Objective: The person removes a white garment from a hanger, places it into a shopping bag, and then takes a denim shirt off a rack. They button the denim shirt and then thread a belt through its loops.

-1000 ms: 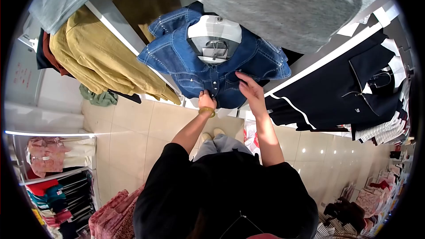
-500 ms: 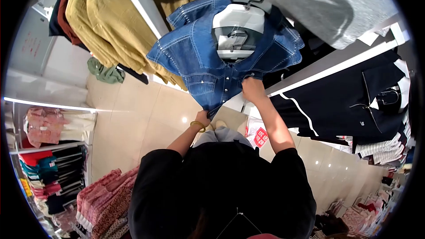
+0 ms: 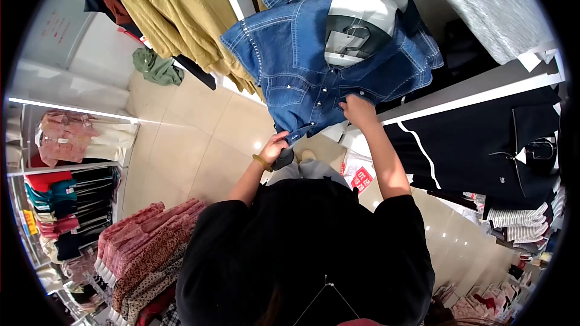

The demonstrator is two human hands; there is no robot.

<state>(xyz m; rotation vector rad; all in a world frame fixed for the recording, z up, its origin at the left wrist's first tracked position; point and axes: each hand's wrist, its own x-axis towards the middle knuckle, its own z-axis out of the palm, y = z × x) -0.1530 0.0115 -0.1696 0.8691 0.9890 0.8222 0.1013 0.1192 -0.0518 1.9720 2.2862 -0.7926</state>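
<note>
A blue short-sleeved denim shirt [image 3: 296,54] with pale stitching and snap buttons hangs in front of me on a white hanger [image 3: 362,9] with a dark metal hook. My left hand [image 3: 277,146], a yellowish bangle at its wrist, is closed on the shirt's lower front edge, where the cloth narrows to a folded strip. My right hand [image 3: 359,111] pinches the shirt front beside the button line, just below the chest pocket on that side. Between my hands the lower front is drawn toward me.
Mustard garments [image 3: 175,18] hang at upper left, above a green cloth item [image 3: 157,66] low near the floor. A grey garment [image 3: 477,6] hangs upper right; a navy zip top [image 3: 483,145] is on my right. Patterned pink clothes [image 3: 145,235] hang at lower left.
The shirt and hanger now sit higher and further right in view, as do the surrounding racks. My left hand has turned, its fingers showing more along the shirt's edge. Both hands keep their hold.
</note>
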